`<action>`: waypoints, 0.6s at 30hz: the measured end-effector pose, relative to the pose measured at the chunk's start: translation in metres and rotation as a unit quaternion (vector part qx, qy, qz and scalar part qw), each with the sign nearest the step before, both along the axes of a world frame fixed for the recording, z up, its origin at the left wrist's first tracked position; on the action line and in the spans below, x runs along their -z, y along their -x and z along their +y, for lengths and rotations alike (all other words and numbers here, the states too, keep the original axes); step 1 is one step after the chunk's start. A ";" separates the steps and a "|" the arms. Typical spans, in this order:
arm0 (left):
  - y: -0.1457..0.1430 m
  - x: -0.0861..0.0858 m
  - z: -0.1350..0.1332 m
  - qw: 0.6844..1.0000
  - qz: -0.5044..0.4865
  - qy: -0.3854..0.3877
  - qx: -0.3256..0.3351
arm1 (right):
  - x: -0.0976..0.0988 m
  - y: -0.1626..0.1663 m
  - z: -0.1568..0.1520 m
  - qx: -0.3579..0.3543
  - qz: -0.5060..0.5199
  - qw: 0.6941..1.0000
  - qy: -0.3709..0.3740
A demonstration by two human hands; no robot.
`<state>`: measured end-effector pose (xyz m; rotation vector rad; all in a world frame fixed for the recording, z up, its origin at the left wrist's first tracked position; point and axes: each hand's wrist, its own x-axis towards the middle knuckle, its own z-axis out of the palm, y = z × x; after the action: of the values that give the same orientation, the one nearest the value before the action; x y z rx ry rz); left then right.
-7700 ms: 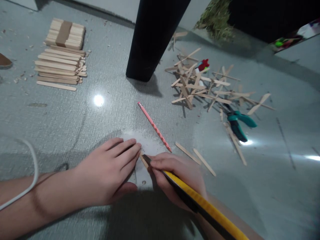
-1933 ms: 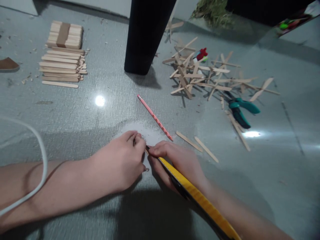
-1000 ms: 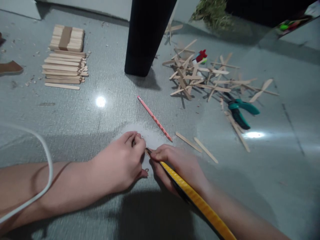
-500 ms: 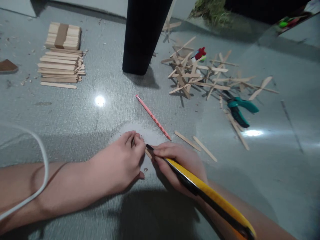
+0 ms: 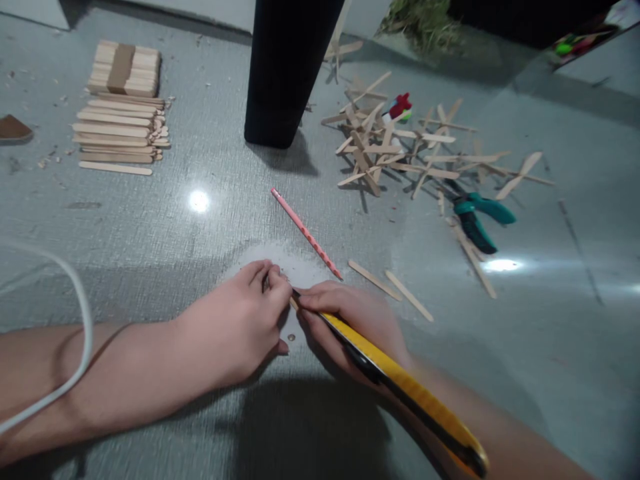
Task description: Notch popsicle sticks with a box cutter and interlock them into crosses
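My left hand (image 5: 250,313) is closed on a wooden craft stick (image 5: 295,304), most of which its fingers hide; a short piece shows between the two hands. In my right hand (image 5: 357,320) is a yellow and black utility knife (image 5: 405,383), its handle running back along the forearm. The dark blade end meets the stick close to my left fingertips. Under the hands lies a pale patch (image 5: 285,260) on the grey surface. Just beyond them rests a pink pencil (image 5: 307,233), and two loose craft sticks (image 5: 393,287) lie right of it.
Stacked craft sticks (image 5: 117,130) and a banded bundle (image 5: 145,70) sit at back left. A black upright block (image 5: 293,73) stands at back centre. Crossed sticks (image 5: 370,150) pile at right beside green-handled pliers (image 5: 477,217). A white cable (image 5: 84,320) loops over my left forearm.
My right hand and the utility knife have shifted slightly left, toward my left fingers, and the knife's rear end has swung left. My left hand has stayed nearly still.
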<state>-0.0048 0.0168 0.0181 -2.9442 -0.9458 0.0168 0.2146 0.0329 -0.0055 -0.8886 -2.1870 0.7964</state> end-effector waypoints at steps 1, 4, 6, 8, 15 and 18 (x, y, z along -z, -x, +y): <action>0.000 0.000 0.000 1.000 -0.001 0.002 -0.002 | 0.000 0.001 0.000 0.000 -0.002 1.000 -0.002; -0.001 0.000 -0.001 1.000 0.000 0.008 -0.006 | -0.002 0.003 0.001 0.002 -0.007 1.000 0.003; -0.001 0.000 -0.003 1.000 -0.005 0.005 -0.015 | -0.004 0.003 0.002 -0.006 -0.013 1.000 0.006; -0.001 0.001 -0.003 1.000 -0.016 0.002 -0.025 | -0.006 0.003 0.004 -0.020 -0.016 1.000 0.008; 0.001 0.002 -0.003 0.998 -0.050 -0.012 -0.032 | -0.011 -0.001 0.004 -0.047 -0.035 0.998 0.021; 0.001 0.004 -0.003 0.998 -0.057 -0.016 -0.036 | -0.010 -0.001 0.001 -0.039 -0.023 0.999 0.026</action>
<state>-0.0057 0.0134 0.0144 -2.9068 -1.0569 -0.1647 0.2160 0.0340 0.0049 -0.8594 -2.2618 0.8809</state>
